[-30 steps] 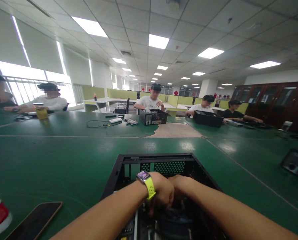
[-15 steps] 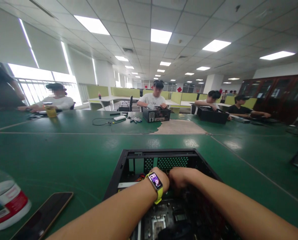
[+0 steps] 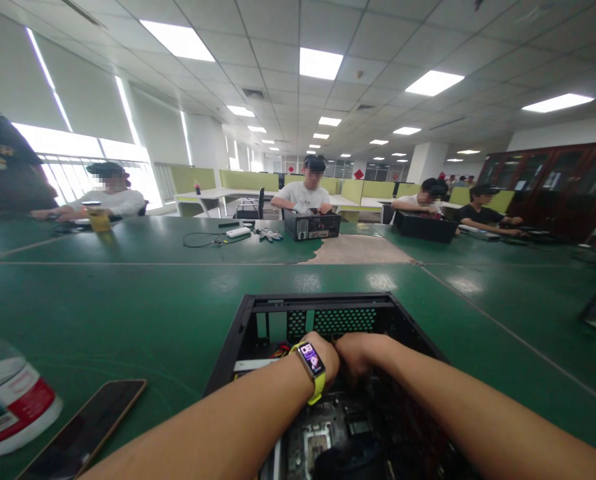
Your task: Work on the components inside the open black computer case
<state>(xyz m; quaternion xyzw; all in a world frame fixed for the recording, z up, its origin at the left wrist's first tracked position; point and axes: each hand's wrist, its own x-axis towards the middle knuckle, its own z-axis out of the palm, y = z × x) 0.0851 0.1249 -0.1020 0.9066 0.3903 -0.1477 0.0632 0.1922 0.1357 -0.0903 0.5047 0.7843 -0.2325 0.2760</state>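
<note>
An opened black computer case [image 3: 228,353] lies on the green table in front of me, with a motherboard [image 3: 345,413] inside it. Both my hands reach into its far part, close beside each other. My left hand [image 3: 325,353], with a yellow-banded smartwatch [image 3: 311,361] on the wrist, is bent inward; its fingers are hidden behind the hand. My right hand [image 3: 354,353] is curled downward with closed fingers, and what they grip, if anything, is out of sight. A round dark part [image 3: 351,460], probably a cooler, sits at the near end. Coloured cables [image 3: 282,350] show left of my hands.
A large bottle [image 3: 13,400] and a phone [image 3: 83,433] lie to my left. Across the table a person [image 3: 308,193] works at another computer case [image 3: 312,227]. Gloves [image 3: 269,235], a white adapter [image 3: 239,233] and a drink cup [image 3: 99,219] are on the far side.
My view has tipped slightly downward, so the case and table appear a little higher or shifted. My hands stay in nearly the same place inside the case. A standing person at far left shows more.
</note>
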